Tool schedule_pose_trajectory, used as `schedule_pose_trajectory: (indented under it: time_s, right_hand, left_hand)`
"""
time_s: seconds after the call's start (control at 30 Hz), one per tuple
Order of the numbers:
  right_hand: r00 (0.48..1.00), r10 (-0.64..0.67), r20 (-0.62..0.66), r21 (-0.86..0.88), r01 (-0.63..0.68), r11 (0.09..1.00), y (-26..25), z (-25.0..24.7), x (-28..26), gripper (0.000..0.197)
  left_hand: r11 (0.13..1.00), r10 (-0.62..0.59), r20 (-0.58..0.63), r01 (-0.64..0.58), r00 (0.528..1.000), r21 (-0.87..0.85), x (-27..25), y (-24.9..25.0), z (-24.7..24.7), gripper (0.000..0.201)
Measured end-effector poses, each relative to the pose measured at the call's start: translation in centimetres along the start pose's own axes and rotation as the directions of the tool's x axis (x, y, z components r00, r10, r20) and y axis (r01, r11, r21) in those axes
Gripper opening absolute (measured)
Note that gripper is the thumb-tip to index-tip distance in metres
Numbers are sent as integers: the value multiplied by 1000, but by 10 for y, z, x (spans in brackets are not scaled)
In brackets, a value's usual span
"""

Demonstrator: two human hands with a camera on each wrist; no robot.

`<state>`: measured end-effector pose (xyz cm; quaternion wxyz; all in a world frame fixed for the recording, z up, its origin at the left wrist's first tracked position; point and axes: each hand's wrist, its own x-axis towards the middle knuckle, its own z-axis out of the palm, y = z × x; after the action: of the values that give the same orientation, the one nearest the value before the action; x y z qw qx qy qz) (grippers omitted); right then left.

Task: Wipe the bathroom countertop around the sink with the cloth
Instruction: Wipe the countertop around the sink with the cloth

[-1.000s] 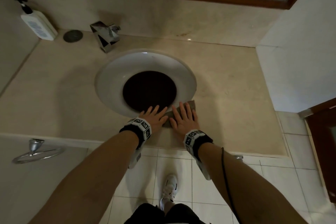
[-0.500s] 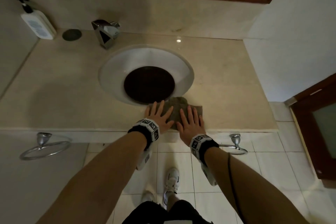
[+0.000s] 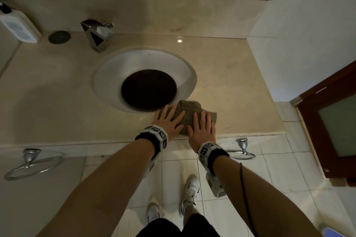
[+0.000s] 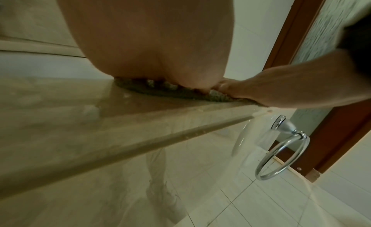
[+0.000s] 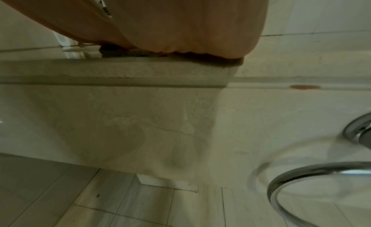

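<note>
A brownish-green cloth lies bunched on the beige countertop, just in front of the round white sink at its lower right rim. My left hand presses flat on the cloth's left part, fingers straight and spread. My right hand presses flat on its right part beside it. In the left wrist view the cloth shows squeezed under the palm near the counter's front edge. The right wrist view shows the cloth under the right palm at the counter edge.
A chrome faucet, a round drain cap and a white pump bottle stand at the back left. Towel rings hang below the counter front. A wall bounds the right end, with a wooden door beyond.
Both hands have slid the cloth to the right along the front of the sink, and the cloth has bunched up ahead of the fingers. My view has shifted too.
</note>
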<state>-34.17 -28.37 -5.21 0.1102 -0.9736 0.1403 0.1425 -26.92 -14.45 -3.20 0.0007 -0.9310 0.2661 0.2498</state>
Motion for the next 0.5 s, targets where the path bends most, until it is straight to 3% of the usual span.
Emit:
schedule_pose_trajectory:
  time_s: [0.33, 0.5]
  right_hand:
    - [999, 18, 42, -31, -17, 999, 96, -42, 71, 63]
    - [998, 9, 64, -39, -7, 999, 140, -68, 104, 64]
  left_hand:
    - [1000, 24, -35, -23, 999, 13, 84, 74, -29, 63]
    - [996, 69, 54, -71, 996, 48, 133, 104, -62, 68]
